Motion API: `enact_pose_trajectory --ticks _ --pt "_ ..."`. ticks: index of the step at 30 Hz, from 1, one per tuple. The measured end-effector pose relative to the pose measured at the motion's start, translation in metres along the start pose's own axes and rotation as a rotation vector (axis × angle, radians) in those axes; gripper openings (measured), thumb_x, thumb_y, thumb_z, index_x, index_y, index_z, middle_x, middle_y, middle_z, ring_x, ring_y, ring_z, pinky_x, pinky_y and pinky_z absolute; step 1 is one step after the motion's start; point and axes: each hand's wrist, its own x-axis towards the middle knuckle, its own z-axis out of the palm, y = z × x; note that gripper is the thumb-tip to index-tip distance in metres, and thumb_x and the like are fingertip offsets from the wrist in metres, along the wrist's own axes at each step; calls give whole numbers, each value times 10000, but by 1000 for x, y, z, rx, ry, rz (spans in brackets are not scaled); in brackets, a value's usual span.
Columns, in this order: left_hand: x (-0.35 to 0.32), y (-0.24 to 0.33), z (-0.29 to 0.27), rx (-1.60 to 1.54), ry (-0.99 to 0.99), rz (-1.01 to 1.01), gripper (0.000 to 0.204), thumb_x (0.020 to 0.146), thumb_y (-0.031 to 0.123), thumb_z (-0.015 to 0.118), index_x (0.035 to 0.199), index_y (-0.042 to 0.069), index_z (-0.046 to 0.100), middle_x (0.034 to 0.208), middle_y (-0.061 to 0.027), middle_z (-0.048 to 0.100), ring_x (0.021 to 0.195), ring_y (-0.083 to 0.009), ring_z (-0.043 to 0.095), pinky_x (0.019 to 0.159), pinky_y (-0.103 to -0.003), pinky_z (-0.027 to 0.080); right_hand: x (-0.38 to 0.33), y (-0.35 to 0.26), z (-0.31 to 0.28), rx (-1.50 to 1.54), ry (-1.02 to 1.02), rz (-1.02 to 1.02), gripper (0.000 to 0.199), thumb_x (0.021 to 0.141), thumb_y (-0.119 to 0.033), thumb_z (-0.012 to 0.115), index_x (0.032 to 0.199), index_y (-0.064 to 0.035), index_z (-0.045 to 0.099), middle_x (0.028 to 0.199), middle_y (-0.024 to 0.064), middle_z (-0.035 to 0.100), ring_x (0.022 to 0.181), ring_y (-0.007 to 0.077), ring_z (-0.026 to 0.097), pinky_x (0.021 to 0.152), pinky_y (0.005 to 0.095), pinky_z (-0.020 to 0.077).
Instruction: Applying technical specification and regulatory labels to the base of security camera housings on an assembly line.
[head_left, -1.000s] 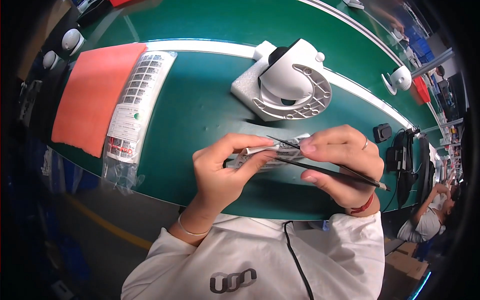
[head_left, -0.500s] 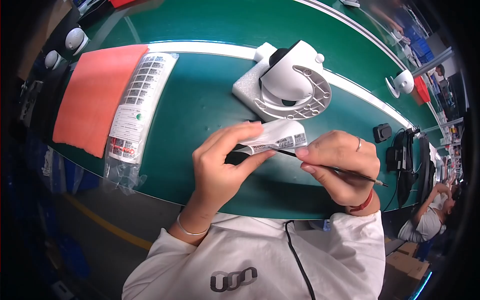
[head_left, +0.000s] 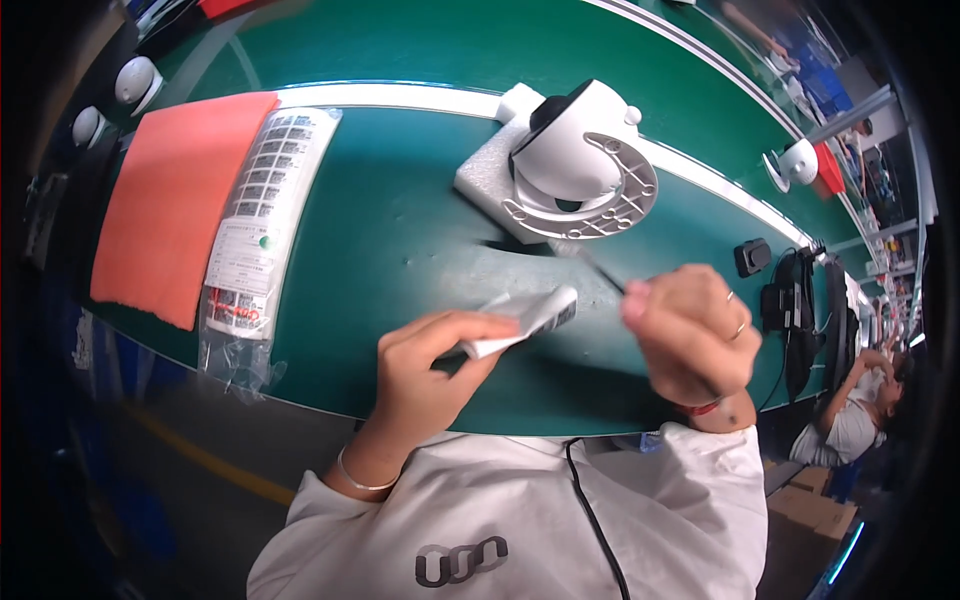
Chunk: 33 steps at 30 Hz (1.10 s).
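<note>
My left hand point(head_left: 435, 365) pinches a folded white sheet of printed labels point(head_left: 525, 318) between thumb and fingers, low over the green table. My right hand point(head_left: 695, 330), blurred by motion, is closed around a thin black tool point(head_left: 605, 272) that points up and to the left. A small pale scrap, perhaps a label, shows near the tool's tip; the blur hides whether they touch. Just beyond the tip, a white rounded camera-like device point(head_left: 565, 150) lies tilted on a white foam block point(head_left: 487, 180), its ribbed ring-shaped base facing me.
An orange foam sheet point(head_left: 175, 210) and a clear bag of label sheets point(head_left: 265, 210) lie at the left. To the right are a small black block point(head_left: 752, 258) and a black adapter with cables point(head_left: 790, 305). More white devices point(head_left: 797, 163) stand past the white rail.
My right hand has drawn the black tool away from the label sheet, its tip swinging up toward the device. My left hand has lowered slightly and tilted the sheet.
</note>
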Motion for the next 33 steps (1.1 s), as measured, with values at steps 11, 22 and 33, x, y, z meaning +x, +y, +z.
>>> enact_pose_trajectory --ticks 11,22,33 --pt "-34 -24 -2 -238 -113 -163 167 804 -114 696 939 -15 699 969 -139 745 948 -220 724 874 -309 549 -42 34 54 -279 30 -121 321 679 -61 693 986 25 729 906 104 691 770 218 682 619 324 564" --pt "-35 -25 -2 -249 -127 -170 162 812 -92 707 951 -9 706 987 -130 749 950 -214 725 875 -305 550 -41 39 68 -340 89 -71 324 668 -23 708 989 15 718 885 92 684 731 210 658 594 316 543" --pt "-35 -23 -2 -243 -118 -188 162 815 -92 700 954 -12 711 991 -129 749 952 -213 725 880 -305 548 -45 40 73 -311 82 -23 328 680 -31 716 1007 -7 719 881 75 688 719 204 656 606 322 535"
